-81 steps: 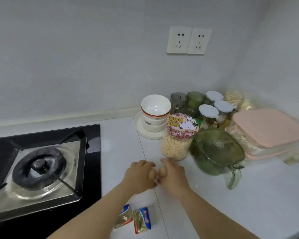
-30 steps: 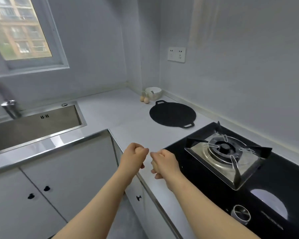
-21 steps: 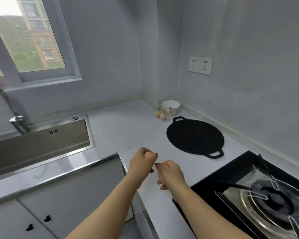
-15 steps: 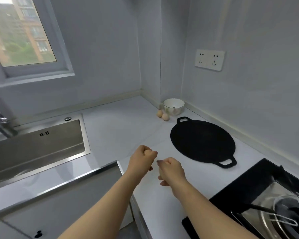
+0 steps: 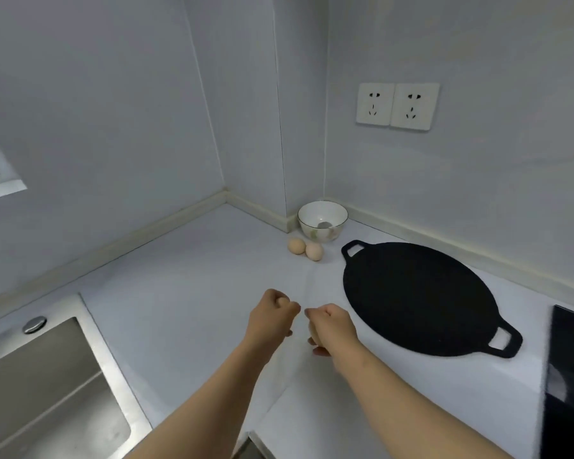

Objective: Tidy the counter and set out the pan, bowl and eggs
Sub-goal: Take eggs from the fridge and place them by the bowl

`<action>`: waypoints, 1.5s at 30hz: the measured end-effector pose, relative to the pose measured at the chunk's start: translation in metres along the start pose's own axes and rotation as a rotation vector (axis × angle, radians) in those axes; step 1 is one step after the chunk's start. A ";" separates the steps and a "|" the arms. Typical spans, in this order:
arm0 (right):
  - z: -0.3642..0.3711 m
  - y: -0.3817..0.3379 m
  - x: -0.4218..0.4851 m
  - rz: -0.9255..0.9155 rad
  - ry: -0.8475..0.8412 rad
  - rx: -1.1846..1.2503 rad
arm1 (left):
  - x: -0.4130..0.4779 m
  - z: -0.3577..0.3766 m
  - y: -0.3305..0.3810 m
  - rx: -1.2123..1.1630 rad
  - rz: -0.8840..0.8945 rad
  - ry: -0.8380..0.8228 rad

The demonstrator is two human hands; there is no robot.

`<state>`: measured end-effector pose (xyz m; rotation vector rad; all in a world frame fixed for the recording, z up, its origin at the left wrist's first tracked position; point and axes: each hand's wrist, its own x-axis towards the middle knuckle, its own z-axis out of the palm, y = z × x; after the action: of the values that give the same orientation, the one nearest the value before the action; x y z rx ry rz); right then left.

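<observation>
The pan (image 5: 418,298) lies flat on the white, smooth bench (image 5: 186,286). It is a matte black round plate with a loop handle at each end. Beyond its far handle, tucked into the wall corner, stands the bowl (image 5: 312,231), glossy white with a thin dark rim. Something grey sits inside it, too small to make out. Just off that same far handle, a first loose egg (image 5: 296,245) and a second loose egg (image 5: 314,251) lie touching, pale brown and dull-shelled, close in front of the bowl.

On the pan's sink side, both hands hover close together above the bench. The right hand (image 5: 332,329) is curled over a held egg (image 5: 313,336) whose shell shows beneath the fingers. The left hand (image 5: 270,321) is balled into a fist, and I cannot tell whether anything is inside it.

Past the pan's near handle the glossy black stove (image 5: 570,359) begins, a strip of bench between them. The brushed steel sink (image 5: 47,392) lies well apart from the pan, with broad bare bench between. The bench's front edge cuts in sharply under the forearms.
</observation>
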<state>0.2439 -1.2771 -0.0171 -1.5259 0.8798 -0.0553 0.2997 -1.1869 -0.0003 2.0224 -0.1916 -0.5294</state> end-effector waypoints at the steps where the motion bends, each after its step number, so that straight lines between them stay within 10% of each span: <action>1: 0.004 -0.004 0.006 0.000 0.024 0.004 | 0.011 -0.005 0.000 0.008 -0.003 -0.023; 21: 0.013 -0.037 0.125 -0.024 0.117 -0.244 | 0.172 -0.012 -0.003 0.547 0.153 -0.126; 45: 0.033 -0.039 0.181 -0.190 0.288 -0.486 | 0.217 0.019 0.009 0.559 0.224 -0.092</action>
<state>0.4065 -1.3523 -0.0725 -2.0914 1.0197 -0.2166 0.4854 -1.2821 -0.0617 2.4727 -0.6757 -0.4588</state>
